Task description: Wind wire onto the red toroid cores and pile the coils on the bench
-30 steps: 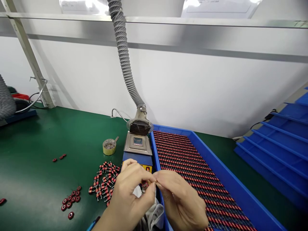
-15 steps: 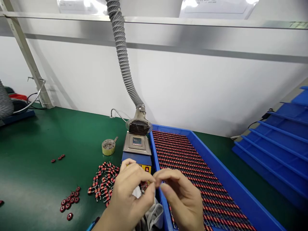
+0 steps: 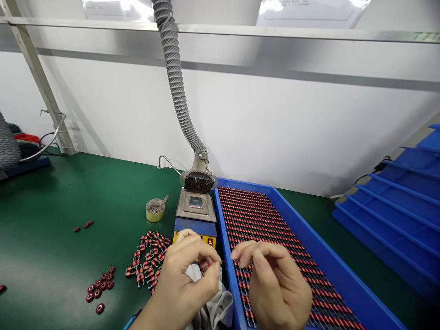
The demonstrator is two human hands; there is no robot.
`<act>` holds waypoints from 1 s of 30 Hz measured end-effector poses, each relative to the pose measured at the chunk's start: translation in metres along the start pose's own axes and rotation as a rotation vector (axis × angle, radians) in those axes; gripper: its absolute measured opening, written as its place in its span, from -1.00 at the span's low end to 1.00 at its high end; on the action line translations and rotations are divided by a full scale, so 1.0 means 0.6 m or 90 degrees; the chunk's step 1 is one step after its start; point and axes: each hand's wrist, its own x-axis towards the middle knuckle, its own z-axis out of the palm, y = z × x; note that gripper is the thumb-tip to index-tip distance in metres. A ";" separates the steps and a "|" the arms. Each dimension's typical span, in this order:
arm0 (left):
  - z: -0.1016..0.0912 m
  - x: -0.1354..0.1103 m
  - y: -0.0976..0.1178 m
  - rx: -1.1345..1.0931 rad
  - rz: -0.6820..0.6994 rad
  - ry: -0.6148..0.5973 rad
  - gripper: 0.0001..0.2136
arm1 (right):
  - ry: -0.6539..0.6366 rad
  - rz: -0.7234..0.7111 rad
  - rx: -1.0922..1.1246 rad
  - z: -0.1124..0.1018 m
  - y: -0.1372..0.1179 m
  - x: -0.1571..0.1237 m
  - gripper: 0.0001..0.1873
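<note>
My left hand [image 3: 187, 279] is closed in a pinch, thumb and forefinger meeting at the tips. Part of a small red toroidal coil [image 3: 203, 265] shows in the gap behind those fingers, and a thin wire end sticks out to the right. To its right, my right hand [image 3: 277, 284] is loosely curled, with thumb and forefinger apart and nothing visible between them. It hovers over the near left side of a blue tray [image 3: 228, 256] filled with rows of red coils [image 3: 264, 229]. A pile of red coils with bent leads [image 3: 149, 259] lies left of my left hand.
A solder pot [image 3: 195, 211] with a lit red switch stands ahead, under a fume hose [image 3: 177, 87]. Left of it is a round yellow tub [image 3: 155, 211]. Ring-shaped coils [image 3: 99, 288] lie at left. Grey-white cloth [image 3: 220, 305] is below my hands; stacked blue trays [image 3: 392, 220] are at right.
My right hand has moved right, away from my left hand, and its thumb and forefinger have parted. My left hand has stayed nearly in place, still pinching.
</note>
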 end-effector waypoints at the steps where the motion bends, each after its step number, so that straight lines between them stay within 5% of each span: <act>1: 0.001 -0.001 -0.003 -0.035 -0.027 0.007 -0.81 | -0.011 0.010 -0.007 0.000 0.001 0.001 -0.79; 6: 0.010 -0.007 -0.017 -0.296 -0.195 0.030 -0.90 | -0.133 0.185 0.257 0.027 0.002 0.004 -0.95; 10: 0.013 -0.005 -0.018 -0.457 -0.311 0.055 -0.89 | -0.055 0.355 0.391 0.053 -0.001 0.002 -0.84; 19: -0.015 0.002 -0.027 -0.353 -0.261 0.082 -0.91 | -0.002 0.394 0.334 0.060 0.001 0.005 -0.81; 25: -0.028 0.002 -0.035 -0.409 -0.234 0.158 -0.89 | -0.017 0.433 0.388 0.058 -0.004 0.008 -0.81; 27: -0.035 0.003 -0.034 -0.365 -0.205 0.118 -0.87 | 0.000 0.462 0.426 0.053 0.001 0.009 -0.81; 30: -0.041 0.005 -0.026 -0.281 -0.204 -0.041 -0.69 | -0.007 0.468 0.501 0.047 0.015 0.008 -0.83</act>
